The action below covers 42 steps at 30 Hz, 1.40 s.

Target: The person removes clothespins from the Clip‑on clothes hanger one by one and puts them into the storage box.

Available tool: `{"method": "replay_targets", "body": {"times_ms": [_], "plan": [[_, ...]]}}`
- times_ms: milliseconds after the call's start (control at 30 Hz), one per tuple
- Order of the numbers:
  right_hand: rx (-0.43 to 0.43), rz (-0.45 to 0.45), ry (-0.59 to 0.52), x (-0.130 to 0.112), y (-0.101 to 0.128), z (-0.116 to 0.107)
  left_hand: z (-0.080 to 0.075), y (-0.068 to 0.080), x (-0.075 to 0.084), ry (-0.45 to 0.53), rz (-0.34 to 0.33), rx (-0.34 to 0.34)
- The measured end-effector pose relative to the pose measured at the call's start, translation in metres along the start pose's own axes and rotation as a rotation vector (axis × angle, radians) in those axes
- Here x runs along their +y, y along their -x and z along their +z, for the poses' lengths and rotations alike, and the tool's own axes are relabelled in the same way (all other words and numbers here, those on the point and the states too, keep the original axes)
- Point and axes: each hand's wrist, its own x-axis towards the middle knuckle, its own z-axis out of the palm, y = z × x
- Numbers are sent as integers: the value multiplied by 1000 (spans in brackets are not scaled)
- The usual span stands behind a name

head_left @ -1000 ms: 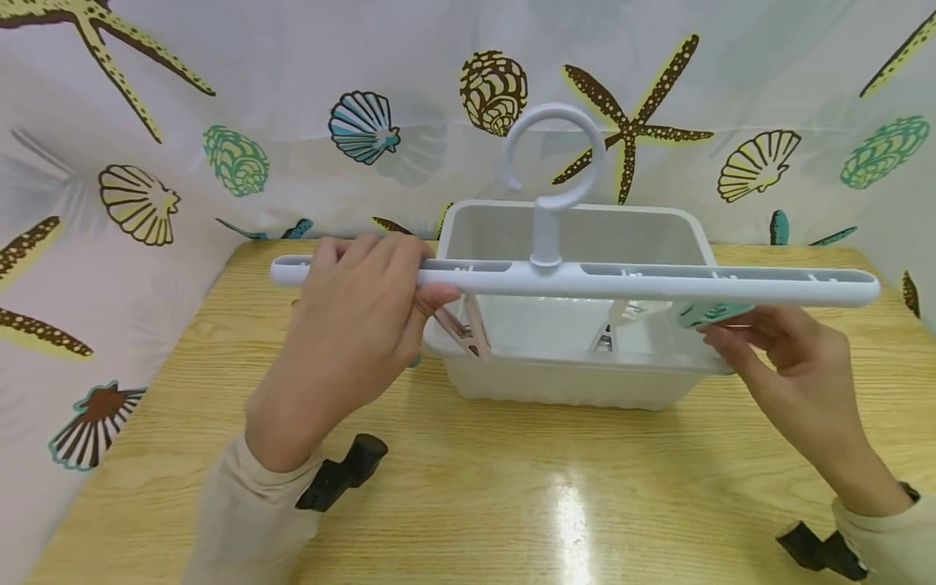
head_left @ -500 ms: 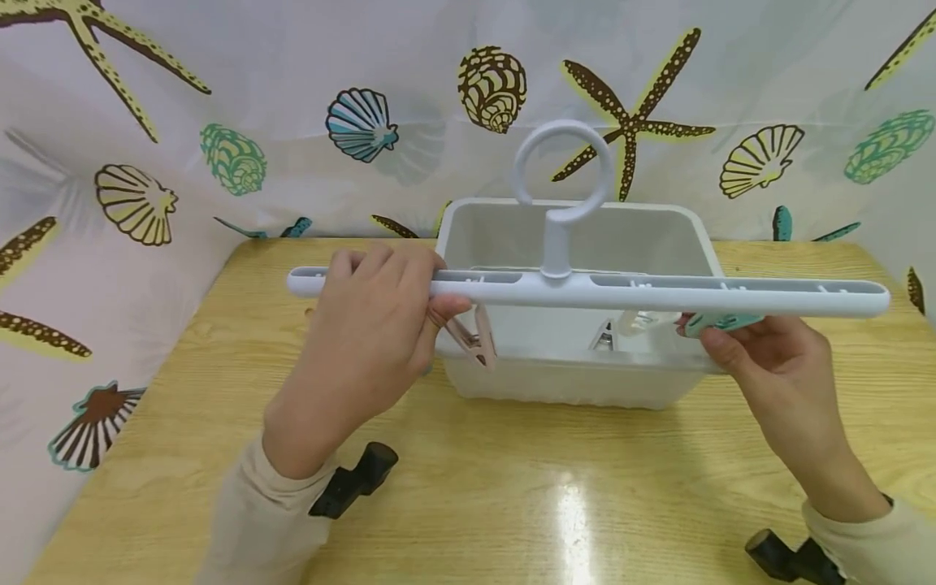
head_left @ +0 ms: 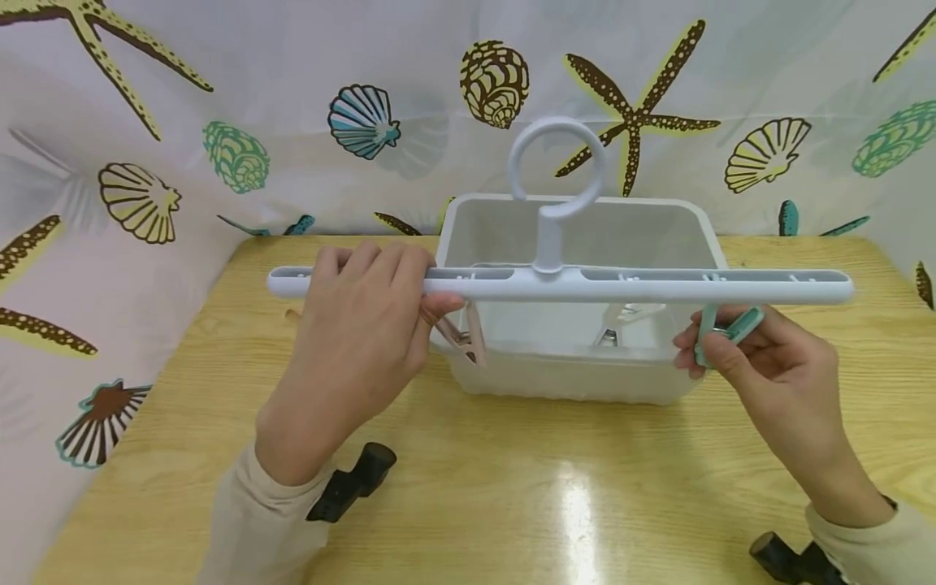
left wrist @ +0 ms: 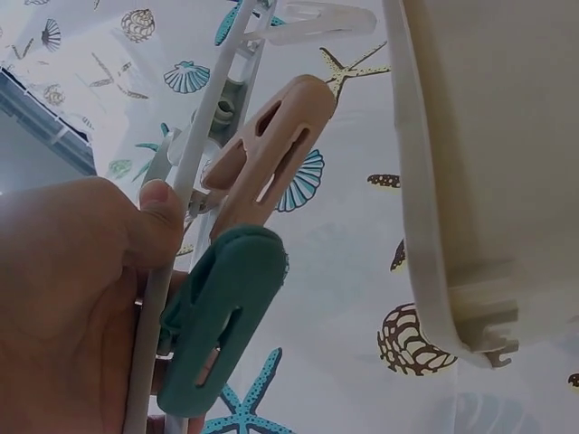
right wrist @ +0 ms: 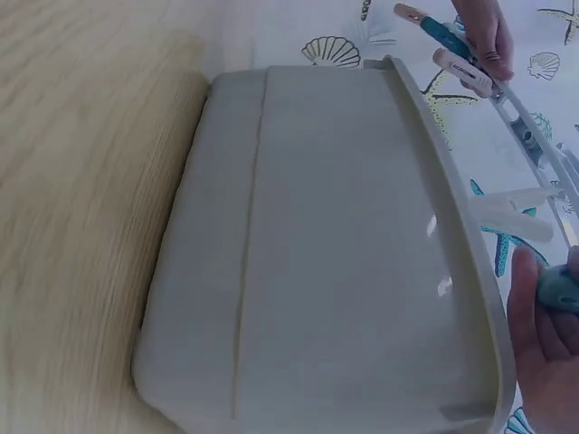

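While the clip hanger (head_left: 563,286) hangs in the air above the near rim of the white bin (head_left: 578,244), we note that its long bar runs level from left to right across the head view, with the ring hook (head_left: 557,166) pointing straight up from the bar's middle. Our left hand (head_left: 358,325) grips the bar near its left end, fingers curled over the top and thumb beneath; in the left wrist view a pink clip (left wrist: 267,154) and a dark green clip (left wrist: 222,330) hang from the bar just beside that thumb. Our right hand (head_left: 768,366) sits under the bar's right part and pinches a light teal clip (head_left: 720,331) between thumb and fingers; the clip is tilted, its upper end close under the bar. A pale clip (head_left: 632,313) hangs from the bar between the hook and the right hand. The bin stands on the wooden table (head_left: 512,487), backed by a shell-patterned curtain (head_left: 219,122). Against the frame half a second earlier, the bar has shifted slightly to the left and sits level rather than dipping at its right end, and the teal clip, then nearly flat against the bar's underside, now angles downward in the fingers.
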Motion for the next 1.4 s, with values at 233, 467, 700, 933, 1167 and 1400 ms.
{"method": "replay_targets", "body": {"times_ms": [233, 467, 700, 933, 1167, 1400], "plan": [[157, -172, 589, 2, -4, -3, 1, 1, 2, -48, 11, -25], [389, -405, 847, 2, -5, 6, 4, 3, 6, -34, 29, 1], [482, -667, 1098, 10, -5, 3, 6, 5, 11, -54, 65, -23], [418, -553, 1118, 7, -3, 0, 10, 3, 10, -67, 64, 18], [435, -518, 1031, 0, -5, 2, 10, 2, 10, -58, 38, 13], [427, -570, 1021, -4, -6, 1, 8, 2, 10, -42, 28, 11]]}}
